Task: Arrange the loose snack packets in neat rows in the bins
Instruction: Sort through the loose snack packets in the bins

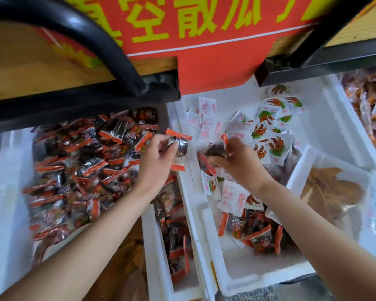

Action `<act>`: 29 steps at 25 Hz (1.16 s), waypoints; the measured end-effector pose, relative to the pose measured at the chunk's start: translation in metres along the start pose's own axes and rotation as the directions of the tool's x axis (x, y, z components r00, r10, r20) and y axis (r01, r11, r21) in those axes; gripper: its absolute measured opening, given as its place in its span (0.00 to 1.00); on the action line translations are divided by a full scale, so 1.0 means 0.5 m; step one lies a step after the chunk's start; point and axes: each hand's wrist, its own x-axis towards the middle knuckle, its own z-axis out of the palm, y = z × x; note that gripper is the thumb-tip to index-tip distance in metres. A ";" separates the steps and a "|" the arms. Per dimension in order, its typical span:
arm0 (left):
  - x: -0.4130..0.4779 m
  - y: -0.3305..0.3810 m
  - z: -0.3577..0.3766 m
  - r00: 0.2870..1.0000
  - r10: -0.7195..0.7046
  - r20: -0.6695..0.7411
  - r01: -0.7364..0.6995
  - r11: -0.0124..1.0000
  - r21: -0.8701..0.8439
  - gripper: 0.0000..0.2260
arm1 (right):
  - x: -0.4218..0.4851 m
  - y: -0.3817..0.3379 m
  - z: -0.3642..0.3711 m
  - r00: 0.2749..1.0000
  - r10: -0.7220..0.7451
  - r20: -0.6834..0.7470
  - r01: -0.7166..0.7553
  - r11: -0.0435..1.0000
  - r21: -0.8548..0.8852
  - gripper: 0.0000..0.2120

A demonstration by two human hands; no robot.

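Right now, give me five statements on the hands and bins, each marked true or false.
1. The left hand holds a dark packet. True.
2. The right hand is empty. False: it holds a second packet, also dark.
3. White packets lie in the right bin. True.
4. The left bin is full of white packets. False: it holds a dark pile with orange ends.
5. The sign is blue. False: red, with yellow characters.

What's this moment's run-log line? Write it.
left hand: pinches dark packet | right hand: grips second dark packet | foam bin: contents jumbled, no rows
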 end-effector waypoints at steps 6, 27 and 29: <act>-0.043 -0.027 -0.025 0.924 -0.299 0.236 0.358 0.895 -0.266 0.07 | -0.032 -0.046 0.072 0.975 -0.062 0.215 0.012 0.974 0.227 0.08; -0.063 -0.072 -0.105 0.980 -0.181 -0.082 0.190 0.976 0.109 0.22 | -0.027 -0.046 0.093 0.954 -0.238 -0.183 0.169 0.929 -0.330 0.16; -0.063 -0.074 -0.135 0.984 -0.153 -0.087 0.167 0.970 0.177 0.22 | -0.053 -0.083 0.119 0.951 -0.300 -0.080 0.269 0.925 -0.269 0.17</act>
